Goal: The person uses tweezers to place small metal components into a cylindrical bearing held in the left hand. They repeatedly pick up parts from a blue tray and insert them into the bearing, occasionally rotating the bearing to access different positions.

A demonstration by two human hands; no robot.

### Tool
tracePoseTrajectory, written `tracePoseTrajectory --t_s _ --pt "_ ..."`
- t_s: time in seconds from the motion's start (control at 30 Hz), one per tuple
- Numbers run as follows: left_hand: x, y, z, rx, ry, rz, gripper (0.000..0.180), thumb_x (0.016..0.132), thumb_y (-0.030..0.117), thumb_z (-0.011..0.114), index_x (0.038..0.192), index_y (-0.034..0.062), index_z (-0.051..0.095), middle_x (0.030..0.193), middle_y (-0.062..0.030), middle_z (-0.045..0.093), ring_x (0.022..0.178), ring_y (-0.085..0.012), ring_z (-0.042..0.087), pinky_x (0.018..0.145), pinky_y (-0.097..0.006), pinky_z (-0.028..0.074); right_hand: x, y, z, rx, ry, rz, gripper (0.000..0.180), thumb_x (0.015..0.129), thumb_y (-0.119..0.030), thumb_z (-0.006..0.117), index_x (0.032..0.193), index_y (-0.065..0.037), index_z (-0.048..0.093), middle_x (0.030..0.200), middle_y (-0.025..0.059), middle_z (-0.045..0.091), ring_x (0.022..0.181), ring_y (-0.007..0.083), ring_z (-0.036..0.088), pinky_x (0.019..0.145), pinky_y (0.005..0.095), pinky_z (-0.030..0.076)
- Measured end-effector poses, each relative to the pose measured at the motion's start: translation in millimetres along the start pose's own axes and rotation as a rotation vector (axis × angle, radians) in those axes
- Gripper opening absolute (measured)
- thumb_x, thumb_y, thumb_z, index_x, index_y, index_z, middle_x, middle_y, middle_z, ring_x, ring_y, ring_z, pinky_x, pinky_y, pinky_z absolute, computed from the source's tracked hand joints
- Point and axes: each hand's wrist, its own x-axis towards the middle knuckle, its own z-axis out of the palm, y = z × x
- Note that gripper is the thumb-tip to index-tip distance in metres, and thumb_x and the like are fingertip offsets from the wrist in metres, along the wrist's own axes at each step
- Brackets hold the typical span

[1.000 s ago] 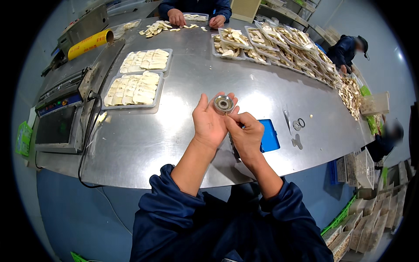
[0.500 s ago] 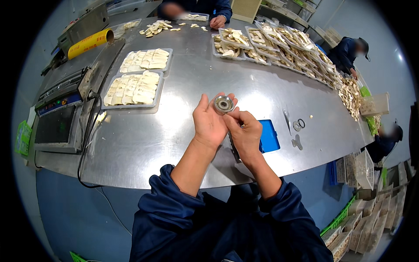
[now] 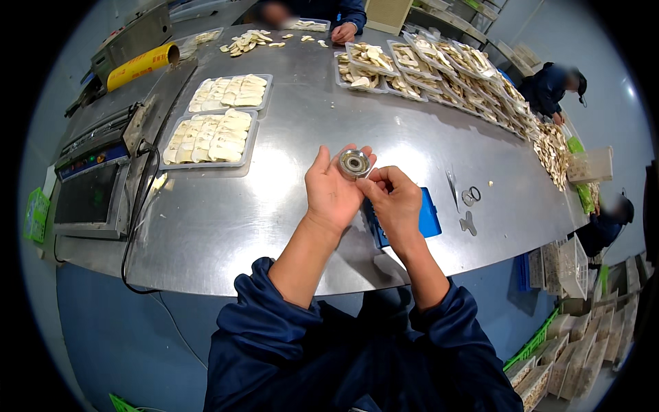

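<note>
My left hand (image 3: 332,193) lies palm up above the steel table, fingers stretched out under a round metal part (image 3: 354,163). The part has a shiny outer rim and a dark ring around its centre; its exact kind is unclear. My right hand (image 3: 397,203) is closed in a pinch, thumb and fingertips touching the part's lower right edge. Whatever sits between those fingertips is hidden. Partly behind the right hand is an open blue case (image 3: 430,214). Tweezers (image 3: 452,189), a pair of small rings (image 3: 471,196) and a flat grey lobed piece (image 3: 468,224) lie to its right.
Two plastic trays of sliced mushrooms (image 3: 207,139) sit left of my hands, near a scale (image 3: 93,196) with a black cable. Many stacked mushroom trays (image 3: 439,75) fill the far right. A co-worker's hand (image 3: 344,33) rests across the table. Crates (image 3: 573,268) stand at right.
My right hand has moved slightly right and up, uncovering more of the blue case's left side. The round metal part has shifted a little to the right on my left fingers.
</note>
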Motion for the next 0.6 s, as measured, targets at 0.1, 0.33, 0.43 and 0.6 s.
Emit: tracePoseTrajectory --t_s 0.1,0.33,0.43,0.6 --pt "0 0 0 0.002 0.013 -0.004 0.054 0.098 0.045 0.036 0.119 -0.0040 0.044 0.133 -0.0266 0.040 0.129 -0.0391 0.035 0.108 -0.053 0.028 0 1 2 -0.030 0.013 -0.006 0.016 0.072 -0.012 0.075 0.077 -0.001 0.063 0.066 0.0059 0.060 0.057 0.0133 0.056 0.053 0.0264 0.046" --pt "-6 1 7 0.051 0.025 -0.031 0.054 0.098 0.047 0.034 0.118 -0.0019 0.045 0.131 -0.0254 0.043 0.127 -0.0383 0.038 0.105 -0.056 0.031 -3 -10 4 -0.058 -0.010 -0.027 0.016 0.072 -0.012 0.076 0.075 -0.002 0.063 0.065 0.0060 0.060 0.056 0.0152 0.057 0.052 0.0271 0.046" --pt "-4 0 4 0.036 0.019 -0.028 0.054 0.098 0.046 0.034 0.118 -0.0025 0.045 0.131 -0.0258 0.043 0.127 -0.0385 0.038 0.105 -0.055 0.031 0 -7 3 -0.130 0.010 -0.075 0.017 0.073 -0.012 0.076 0.075 -0.002 0.063 0.063 0.0047 0.059 0.054 0.0126 0.055 0.052 0.0253 0.045" --pt "-3 3 2 -0.023 0.000 -0.031 0.054 0.098 0.045 0.035 0.119 -0.0046 0.044 0.133 -0.0268 0.040 0.131 -0.0387 0.032 0.109 -0.054 0.026 5 -10 -25 0.061 0.089 0.023 0.017 0.077 -0.012 0.074 0.075 0.001 0.063 0.062 0.0006 0.058 0.057 0.0045 0.049 0.052 0.0206 0.041"
